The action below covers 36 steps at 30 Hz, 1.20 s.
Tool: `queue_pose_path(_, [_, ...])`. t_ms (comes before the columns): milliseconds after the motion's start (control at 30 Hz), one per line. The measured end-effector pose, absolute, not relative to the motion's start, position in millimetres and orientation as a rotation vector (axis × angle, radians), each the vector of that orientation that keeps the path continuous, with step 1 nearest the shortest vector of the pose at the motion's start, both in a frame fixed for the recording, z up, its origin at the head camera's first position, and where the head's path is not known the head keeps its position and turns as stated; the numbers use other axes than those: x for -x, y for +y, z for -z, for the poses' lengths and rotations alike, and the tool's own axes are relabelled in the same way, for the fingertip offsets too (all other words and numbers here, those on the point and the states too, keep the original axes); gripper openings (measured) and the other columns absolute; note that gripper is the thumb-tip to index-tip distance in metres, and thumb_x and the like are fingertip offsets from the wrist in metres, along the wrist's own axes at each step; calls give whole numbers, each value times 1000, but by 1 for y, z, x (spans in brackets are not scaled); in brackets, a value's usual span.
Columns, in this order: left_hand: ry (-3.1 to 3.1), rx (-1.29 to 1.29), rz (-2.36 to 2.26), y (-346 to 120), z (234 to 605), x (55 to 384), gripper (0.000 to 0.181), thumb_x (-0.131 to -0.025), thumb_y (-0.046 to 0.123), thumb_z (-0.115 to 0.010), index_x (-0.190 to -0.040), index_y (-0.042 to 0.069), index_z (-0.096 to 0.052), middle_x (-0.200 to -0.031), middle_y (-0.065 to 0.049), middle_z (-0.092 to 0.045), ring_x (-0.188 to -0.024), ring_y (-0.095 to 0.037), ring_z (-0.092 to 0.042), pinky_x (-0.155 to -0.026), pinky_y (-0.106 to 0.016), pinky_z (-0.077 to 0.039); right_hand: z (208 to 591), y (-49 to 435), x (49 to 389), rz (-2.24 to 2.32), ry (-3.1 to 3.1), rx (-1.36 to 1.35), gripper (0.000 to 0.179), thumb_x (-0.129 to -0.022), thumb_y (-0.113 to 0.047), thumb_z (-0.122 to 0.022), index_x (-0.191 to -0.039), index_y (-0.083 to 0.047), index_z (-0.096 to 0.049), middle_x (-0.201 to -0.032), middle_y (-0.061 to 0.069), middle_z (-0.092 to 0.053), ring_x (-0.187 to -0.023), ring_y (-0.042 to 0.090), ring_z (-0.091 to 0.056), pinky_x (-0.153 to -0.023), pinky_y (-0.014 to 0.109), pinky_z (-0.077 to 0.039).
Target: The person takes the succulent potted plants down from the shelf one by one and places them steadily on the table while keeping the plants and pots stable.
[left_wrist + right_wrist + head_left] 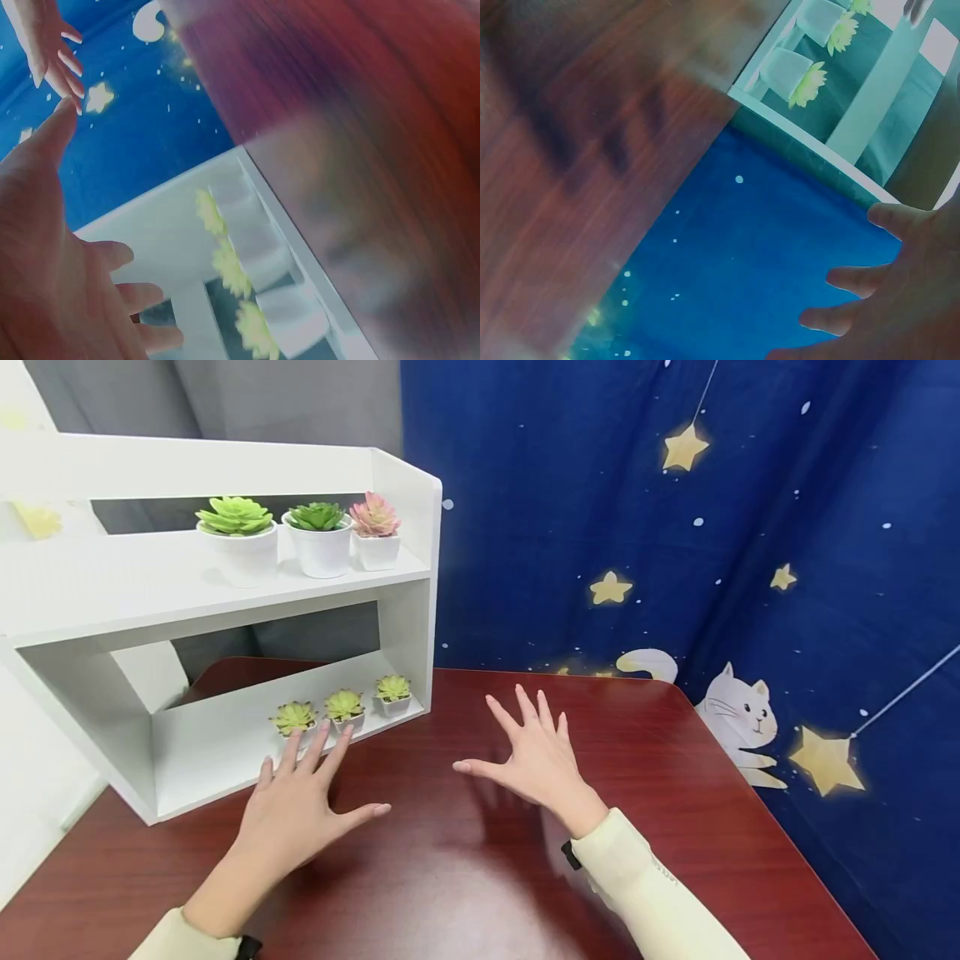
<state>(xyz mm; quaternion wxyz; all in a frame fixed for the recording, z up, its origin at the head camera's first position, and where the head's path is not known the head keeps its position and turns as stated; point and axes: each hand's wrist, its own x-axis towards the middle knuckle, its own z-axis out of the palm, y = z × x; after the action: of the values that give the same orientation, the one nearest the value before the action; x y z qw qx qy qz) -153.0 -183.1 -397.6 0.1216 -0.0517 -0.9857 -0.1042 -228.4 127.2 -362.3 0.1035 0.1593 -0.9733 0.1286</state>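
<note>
Upper plants [321,548] and lower plants [345,706], three each, standing in white shelf [105,620]; placing apparently finished, no loose ones showing. Left hand [288,814] hovering near lower plants, right hand [538,762] over table [420,868]; both holding nothing, fingers standing wide.

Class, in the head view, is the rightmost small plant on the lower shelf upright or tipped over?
Upright: the small plant rises above its white pot, which stands on the lower shelf.
</note>
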Motion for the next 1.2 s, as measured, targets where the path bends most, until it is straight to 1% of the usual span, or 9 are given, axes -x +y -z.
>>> queue_pose_path(200, [-2786,83,466,-210,397,132,106,-84,78,-56,-164,25,-10,-164,-25,-25,-148,-55,-19,-115,-73,-15,345,126,235,-364,-2841,-540,107,-69,-95,-51,-158,-40,-31,-169,9,-22,-157,33,-18,-124,61,-15])
queue_pose_path(367, [-2652,-83,705,-230,397,115,96,-93,56,-63,-162,6,-17,-161,-35,-22,-144,-59,-21,-113,-74,-16,325,124,240,-407,-2831,-589,104,-72,-92,-53,-158,-38,-31,-169,5,-24,-156,31,-24,-124,56,-21])
queue_pose_path(467, [-2496,-220,821,-236,395,108,88,-93,42,-68,-159,5,-24,-164,-29,-19,-146,-55,-22,-109,-73,-24,312,123,244,-447,-2829,-609,103,-73,-91,-53,-159,-38,-30,-169,3,-25,-155,31,-27,-122,56,-27])
queue_pose_path(567, [-2278,-306,909,-238,394,103,85,-88,30,-72,-159,14,-29,-166,-18,-18,-146,-49,-24,-106,-72,-27,303,125,247,-500,-2828,-620,103,-73,-91,-54,-159,-38,-30,-168,1,-26,-154,30,-29,-118,57,-33])
queue_pose_path(700, [-1997,-274,937,-244,394,103,90,-79,23,-74,-158,16,-29,-165,-14,-19,-149,-38,-18,-119,-56,-19,292,128,250,-550,-2830,-641,103,-74,-87,-59,-159,-35,-30,-167,1,-28,-152,29,-32,-114,59,-38])
queue_pose_path(833, [-1779,-253,922,-256,393,109,97,-74,26,-73,-156,7,-24,-162,-10,-18,-151,-26,-10,-123,-38,-8,281,128,254,-575,-2837,-660,104,-77,-83,-60,-160,-30,-28,-167,1,-30,-152,28,-32,-115,58,-37])
queue_pose_path(933, [-1699,-263,944,-265,391,115,102,-73,24,-74,-155,0,-18,-163,-8,-11,-152,-20,-5,-123,-31,-2,273,127,257,-594,-2826,-694,103,-79,-79,-62,-161,-28,-27,-166,1,-31,-152,26,-32,-117,55,-36])
queue_pose_path(1033, [-1698,-305,1033,-274,387,118,104,-77,18,-74,-158,5,-10,-166,-7,-3,-154,-14,1,-122,-23,0,266,124,262,-631,-2804,-741,101,-82,-74,-65,-161,-25,-27,-165,2,-33,-151,25,-34,-118,53,-36])
queue_pose_path(1200, [-1672,-400,1196,-288,383,125,105,-80,15,-74,-160,13,-6,-166,-1,-2,-153,-12,-5,-120,-16,-6,253,113,270,-769,-2769,-834,95,-84,-62,-72,-160,-23,-30,-161,3,-40,-143,25,-47,-112,49,-45])
